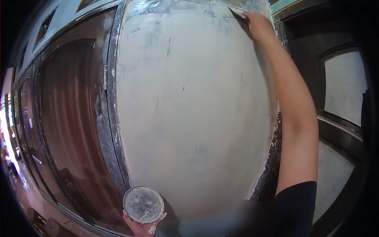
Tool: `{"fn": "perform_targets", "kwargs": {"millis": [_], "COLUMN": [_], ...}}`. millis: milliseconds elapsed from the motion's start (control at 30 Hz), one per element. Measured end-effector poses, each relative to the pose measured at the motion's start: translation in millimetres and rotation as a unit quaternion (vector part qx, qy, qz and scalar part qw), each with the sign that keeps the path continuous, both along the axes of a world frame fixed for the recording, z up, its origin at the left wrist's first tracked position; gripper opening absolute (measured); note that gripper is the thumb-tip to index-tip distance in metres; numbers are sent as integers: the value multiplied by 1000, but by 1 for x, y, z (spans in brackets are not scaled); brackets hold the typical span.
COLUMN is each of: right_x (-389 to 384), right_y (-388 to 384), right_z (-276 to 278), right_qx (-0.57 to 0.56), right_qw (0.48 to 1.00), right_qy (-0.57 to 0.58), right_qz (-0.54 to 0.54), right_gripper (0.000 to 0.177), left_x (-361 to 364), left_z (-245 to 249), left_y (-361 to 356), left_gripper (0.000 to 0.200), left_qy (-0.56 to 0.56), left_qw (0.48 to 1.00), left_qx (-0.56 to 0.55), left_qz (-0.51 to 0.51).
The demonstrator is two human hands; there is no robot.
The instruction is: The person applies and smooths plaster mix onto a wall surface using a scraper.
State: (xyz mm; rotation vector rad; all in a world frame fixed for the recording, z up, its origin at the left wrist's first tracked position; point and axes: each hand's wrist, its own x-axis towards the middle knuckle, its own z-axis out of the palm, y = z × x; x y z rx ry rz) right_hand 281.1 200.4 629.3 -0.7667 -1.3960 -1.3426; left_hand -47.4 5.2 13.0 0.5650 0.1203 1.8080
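Note:
My right hand [259,27] is stretched up to the top right of a wall panel [189,102]. Its fingers are closed on a putty knife [235,12], whose thin blade lies at or very near the panel's surface. Pale filler with grey smears and a few dark streaks coats the panel. Low in the view, my left hand [143,229] grips a round, shallow container [143,204] from below, fingers around its rim. Grey-white residue covers the container's inside, and white smears mark my left fingers.
To the left stands a dark wooden door [67,102] with reddish curtain-like folds, beside a paint-spotted frame [111,91]. A chipped dark edge [272,146] borders the panel's right side. Further right is dark framing with pale panes [342,85]. Brown furniture [55,228] sits at lower left.

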Motion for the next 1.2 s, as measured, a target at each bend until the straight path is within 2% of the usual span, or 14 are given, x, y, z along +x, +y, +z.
{"fn": "perform_targets", "kwargs": {"millis": [67,133,167,267,333,400,433,467,567,733,800,1000,1100,1200], "right_x": [-1,-1,9,28,30,31,31,30,27,53,58,72,89,89], "right_y": [7,-4,-7,-33,-42,-37,-29,-18,11,12,8,-27,-35,-41], "right_z": [-25,-43,-47,-43,-35,-17,-12,-9,-17,-23,-33,-74,-77,-63], "right_qx": [-13,-29,-7,-45,-41,41,42,45,-44,-28,-28,-62,-56,-2], "right_qw": [1000,999,996,992,995,999,998,998,994,994,990,990,998,998], "right_qy": [-5,-37,-89,-114,-78,-5,35,37,49,-31,-65,-74,13,61], "right_qz": [14,-23,-9,-35,-48,0,16,16,-92,-104,-120,-107,-12,-3], "right_gripper": [29,25,26,27,30,29,29,29,27,23,21,25,37,34], "left_x": [6,8,8,7,10,16,19,23,33,38,38,40,38,38], "left_z": [6,8,8,7,8,10,12,15,28,20,9,-3,-8,-4], "left_y": [-5,-5,-5,-4,-3,-3,-2,0,-7,4,6,-3,-6,-10], "left_gripper": [82,82,82,82,81,81,81,81,74,73,81,83,83,83], "left_qy": [2,-34,-35,-13,-12,-5,1,8,-34,-54,45,-3,-24,6], "left_qw": [1000,999,998,999,999,999,999,1000,997,986,998,1000,997,999], "left_qx": [-14,-41,-42,-48,-39,-36,-32,-26,-67,-151,-46,0,15,17], "left_qz": [5,11,9,16,5,2,0,-2,3,35,8,-18,-68,-46]}}
